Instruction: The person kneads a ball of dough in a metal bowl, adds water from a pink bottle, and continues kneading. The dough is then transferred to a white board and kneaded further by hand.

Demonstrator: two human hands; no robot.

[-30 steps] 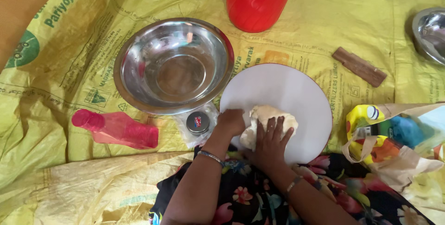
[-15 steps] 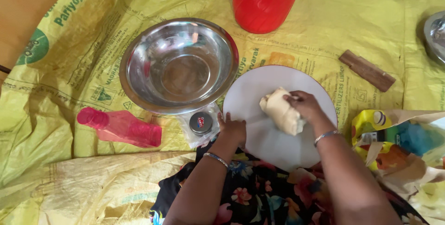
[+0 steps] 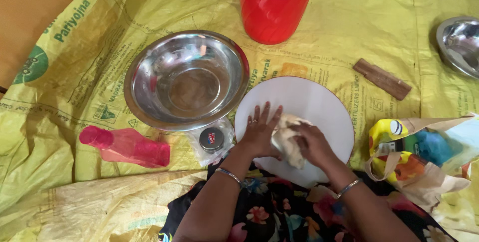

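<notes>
1. The dough (image 3: 288,140) lies on the round white board (image 3: 309,102), on the half nearest the person, between the two hands.
2. The left hand (image 3: 259,132) lies flat on the board, palm down, fingers (image 3: 264,115) spread and pointing away from the person; its thumb side touches the left edge of the dough. It grips nothing.
3. The right hand (image 3: 312,145) rests on top of the dough, fingers curled over the lump and pressed together, gripping it from above and from the right.
4. Each wrist wears a thin metal bangle (image 3: 228,174).
5. The board sits on a yellow printed sheet (image 3: 75,72) spread on the floor, its near edge reaching the person's floral cloth (image 3: 279,212).
6. A steel bowl (image 3: 187,80) stands just left of the board, almost touching its rim; it looks empty.
7. A small round tin (image 3: 211,139) in a clear bag lies just below the bowl, near the left wrist.
8. A pink bottle (image 3: 127,146) lies on its side further left, well apart from the hands.
9. A red bucket (image 3: 274,5) stands upright beyond the board.
10. A brown wooden block (image 3: 381,78) lies to the right of the board, apart from it.
11. A second steel bowl (image 3: 459,45) shows at the right edge, partly cut off.
12. A colourful bag (image 3: 419,155) lies to the right of the board, near the right forearm.
</notes>
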